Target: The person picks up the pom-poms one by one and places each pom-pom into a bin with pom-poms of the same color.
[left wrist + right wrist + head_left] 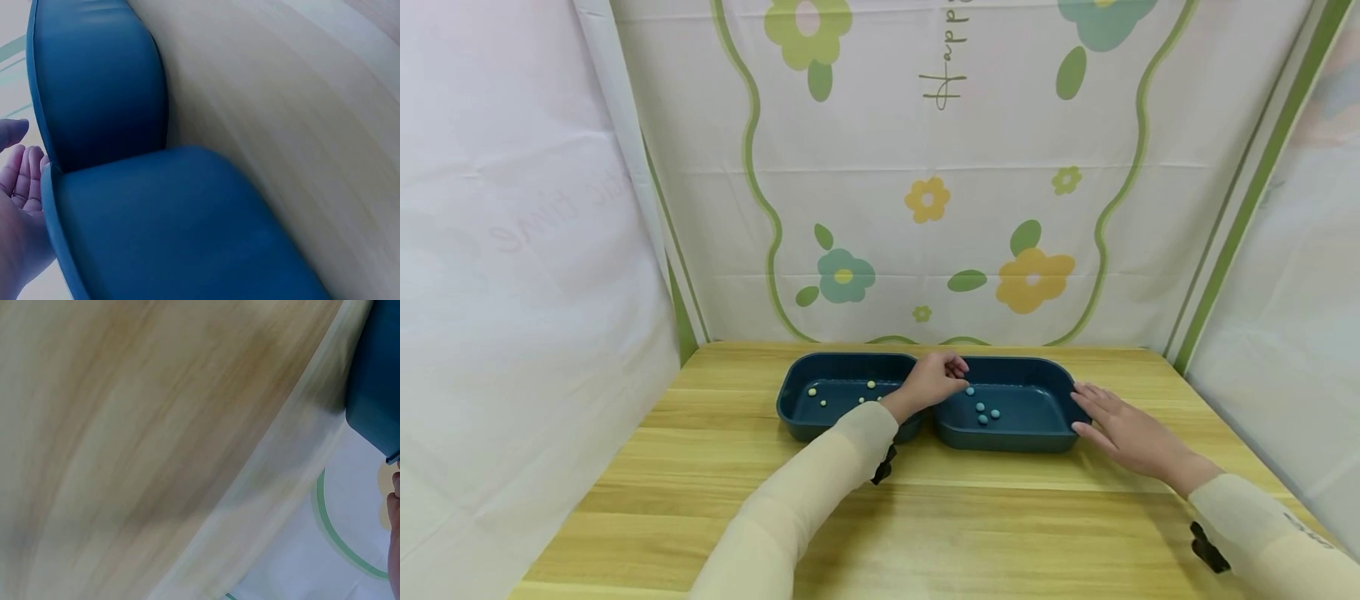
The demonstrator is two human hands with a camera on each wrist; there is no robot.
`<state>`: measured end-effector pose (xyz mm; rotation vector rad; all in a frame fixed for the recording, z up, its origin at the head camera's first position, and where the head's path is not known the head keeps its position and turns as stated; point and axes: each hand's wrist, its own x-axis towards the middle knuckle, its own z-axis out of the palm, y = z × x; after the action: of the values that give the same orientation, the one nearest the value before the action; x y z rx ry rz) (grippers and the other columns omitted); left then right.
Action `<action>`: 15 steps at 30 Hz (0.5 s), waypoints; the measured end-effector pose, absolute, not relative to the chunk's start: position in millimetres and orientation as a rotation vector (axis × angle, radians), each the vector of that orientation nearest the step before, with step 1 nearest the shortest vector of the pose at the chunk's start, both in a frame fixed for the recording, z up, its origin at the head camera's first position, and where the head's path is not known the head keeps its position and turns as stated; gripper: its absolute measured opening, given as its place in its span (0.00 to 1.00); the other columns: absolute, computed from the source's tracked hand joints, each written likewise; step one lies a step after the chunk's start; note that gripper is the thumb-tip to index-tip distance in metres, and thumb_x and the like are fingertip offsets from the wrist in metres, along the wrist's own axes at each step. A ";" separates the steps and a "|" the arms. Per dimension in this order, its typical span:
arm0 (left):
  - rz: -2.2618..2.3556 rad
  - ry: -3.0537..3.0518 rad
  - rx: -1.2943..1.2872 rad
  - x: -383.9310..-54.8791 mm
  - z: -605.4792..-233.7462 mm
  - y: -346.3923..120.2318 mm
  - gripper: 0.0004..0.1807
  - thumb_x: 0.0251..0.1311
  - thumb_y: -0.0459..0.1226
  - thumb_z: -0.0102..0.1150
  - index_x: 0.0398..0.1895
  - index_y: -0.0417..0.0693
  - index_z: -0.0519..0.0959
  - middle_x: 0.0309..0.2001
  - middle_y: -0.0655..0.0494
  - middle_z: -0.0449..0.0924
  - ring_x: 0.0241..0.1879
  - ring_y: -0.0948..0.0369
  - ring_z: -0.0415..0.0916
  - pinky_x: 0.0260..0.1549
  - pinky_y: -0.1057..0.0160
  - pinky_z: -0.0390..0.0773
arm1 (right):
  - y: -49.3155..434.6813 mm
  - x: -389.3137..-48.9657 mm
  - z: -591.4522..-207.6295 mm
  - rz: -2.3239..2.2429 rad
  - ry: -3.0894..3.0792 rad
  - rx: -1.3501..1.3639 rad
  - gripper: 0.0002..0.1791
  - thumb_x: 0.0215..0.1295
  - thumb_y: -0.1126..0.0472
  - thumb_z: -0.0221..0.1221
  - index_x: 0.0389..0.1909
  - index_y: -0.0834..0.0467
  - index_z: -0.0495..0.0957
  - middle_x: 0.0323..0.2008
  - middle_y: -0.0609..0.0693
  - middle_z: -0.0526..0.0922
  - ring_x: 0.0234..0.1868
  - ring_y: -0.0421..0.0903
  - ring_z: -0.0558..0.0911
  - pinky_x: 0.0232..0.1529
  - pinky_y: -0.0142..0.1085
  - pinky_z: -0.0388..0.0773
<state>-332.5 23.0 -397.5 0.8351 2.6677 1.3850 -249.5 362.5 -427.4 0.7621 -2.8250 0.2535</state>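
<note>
Two dark blue trays stand side by side, their near ends meeting. In the left tray (835, 431) lie several small pale yellow balls (871, 384). The right tray (1007, 441) has several small light blue balls (981, 407) toward its left side. My left hand (931, 382) hovers over the trays' meeting edges, fingertips above the right tray's left end, close to one blue ball. In the left wrist view its thumb and loosely bent fingers are apart, with nothing seen between them. My right hand (1123, 427) rests its extended fingers at the right tray's right end.
The trays stand toward the back of a wooden table (970, 525). Behind it hangs a white curtain (857, 150) with flower prints, and white fabric encloses both sides. My left forearm (808, 492) passes in front of the left tray.
</note>
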 end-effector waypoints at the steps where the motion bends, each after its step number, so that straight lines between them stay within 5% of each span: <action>1: 1.387 2.667 0.834 -331.4 -396.2 21.6 0.10 0.61 0.33 0.65 0.44 0.39 0.81 0.35 0.60 0.77 0.34 0.65 0.74 0.34 0.69 0.77 | 362.4 -249.4 -427.3 0.251 -2.819 0.765 0.34 0.74 0.47 0.50 0.68 0.69 0.63 0.69 0.68 0.60 0.68 0.68 0.60 0.66 0.57 0.57; 15: 1.499 2.587 0.886 -318.1 -374.4 -15.4 0.07 0.61 0.33 0.65 0.42 0.45 0.80 0.36 0.57 0.78 0.34 0.62 0.75 0.33 0.67 0.79 | 363.0 -250.5 -426.7 0.245 -2.818 0.776 0.34 0.74 0.47 0.51 0.68 0.69 0.63 0.69 0.68 0.61 0.68 0.68 0.60 0.65 0.57 0.58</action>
<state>-318.1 -15.4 -374.4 0.8857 2.5869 1.4985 -250.5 363.0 -426.7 0.7758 -2.8175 0.2451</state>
